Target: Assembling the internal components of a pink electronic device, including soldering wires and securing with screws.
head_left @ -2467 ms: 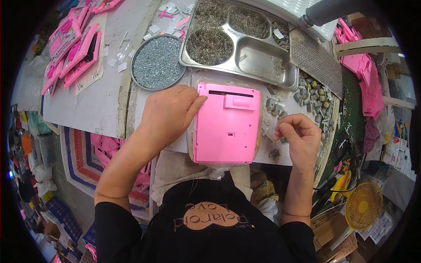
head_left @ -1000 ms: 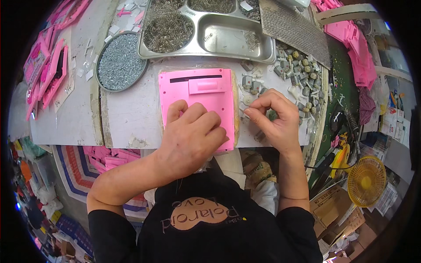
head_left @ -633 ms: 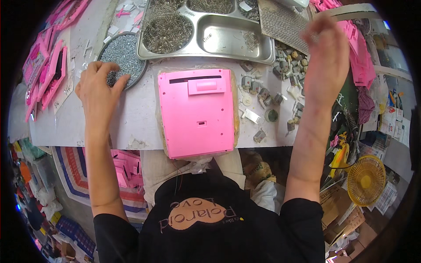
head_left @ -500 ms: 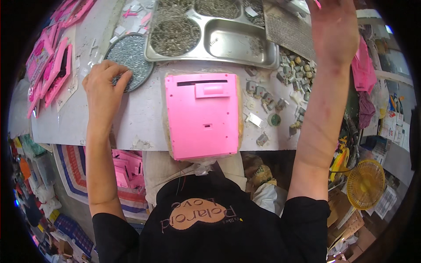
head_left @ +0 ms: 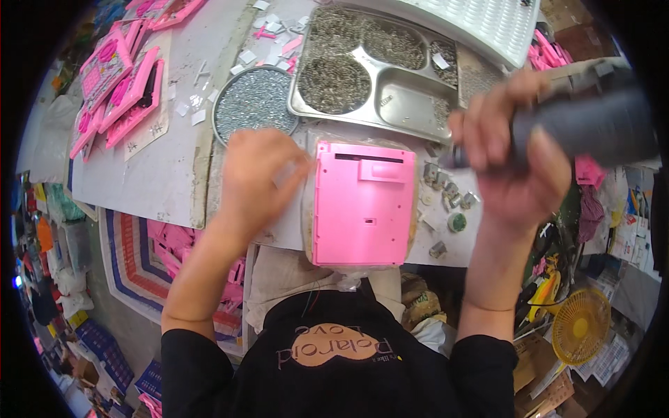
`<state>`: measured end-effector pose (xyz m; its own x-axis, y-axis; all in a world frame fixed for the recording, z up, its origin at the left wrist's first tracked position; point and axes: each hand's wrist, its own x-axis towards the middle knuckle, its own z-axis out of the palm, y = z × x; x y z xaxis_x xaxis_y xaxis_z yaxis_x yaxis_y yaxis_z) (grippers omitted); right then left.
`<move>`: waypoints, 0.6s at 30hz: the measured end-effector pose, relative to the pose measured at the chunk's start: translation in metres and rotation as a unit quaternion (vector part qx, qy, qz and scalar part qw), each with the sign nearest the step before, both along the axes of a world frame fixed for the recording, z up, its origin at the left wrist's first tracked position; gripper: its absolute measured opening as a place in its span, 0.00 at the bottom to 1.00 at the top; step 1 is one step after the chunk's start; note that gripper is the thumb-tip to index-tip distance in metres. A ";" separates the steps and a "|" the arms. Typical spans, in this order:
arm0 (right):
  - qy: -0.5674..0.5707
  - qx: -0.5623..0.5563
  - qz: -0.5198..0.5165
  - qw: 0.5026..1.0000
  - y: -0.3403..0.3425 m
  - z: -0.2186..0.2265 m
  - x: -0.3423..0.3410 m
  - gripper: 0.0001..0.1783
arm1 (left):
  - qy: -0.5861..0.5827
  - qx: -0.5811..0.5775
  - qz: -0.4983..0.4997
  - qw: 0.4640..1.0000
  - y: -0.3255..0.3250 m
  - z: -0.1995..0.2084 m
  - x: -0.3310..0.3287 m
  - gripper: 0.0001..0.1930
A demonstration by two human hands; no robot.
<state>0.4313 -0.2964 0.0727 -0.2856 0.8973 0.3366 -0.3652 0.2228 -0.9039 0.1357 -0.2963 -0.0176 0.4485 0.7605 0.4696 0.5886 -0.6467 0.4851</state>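
Note:
A pink plastic case (head_left: pixel 362 216) lies flat on a wrapped pad at the table's front edge, with a dark slot near its far end and small holes along its sides. My left hand (head_left: pixel 261 177) is at the case's far left corner, thumb and fingertips drawn together in a pinch. Whatever lies between those fingertips is too small to make out. In my right hand (head_left: pixel 516 153) is a black electric screwdriver (head_left: pixel 585 129), blurred by motion, its tip pointing left toward the case. A round dish (head_left: pixel 217 115) of small silvery screws sits just beyond my left hand.
Behind the case stands a metal compartment tray (head_left: pixel 373 129) holding small metal parts. Several small grey motor-like parts (head_left: pixel 453 195) lie right of the case. Pink assemblies (head_left: pixel 129 90) are piled at far left. A yellow fan (head_left: pixel 580 326) is at lower right.
My left hand has moved from the screw dish right to the case's corner. My right hand has come down and nearer, now with the electric screwdriver in view. The whole view has shifted.

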 end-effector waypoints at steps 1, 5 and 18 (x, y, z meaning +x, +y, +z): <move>0.030 0.001 0.009 1.000 -0.017 -0.001 -0.009 0.24 | -0.013 0.011 -0.051 0.999 -0.017 0.004 0.011 0.06; 0.042 0.014 -0.023 0.999 -0.070 0.020 -0.023 0.18 | 0.006 -0.042 -0.171 0.984 -0.064 0.037 0.038 0.08; 0.092 0.067 -0.057 0.992 -0.098 0.009 -0.034 0.16 | -0.057 -0.054 -0.168 0.983 -0.078 0.027 0.064 0.13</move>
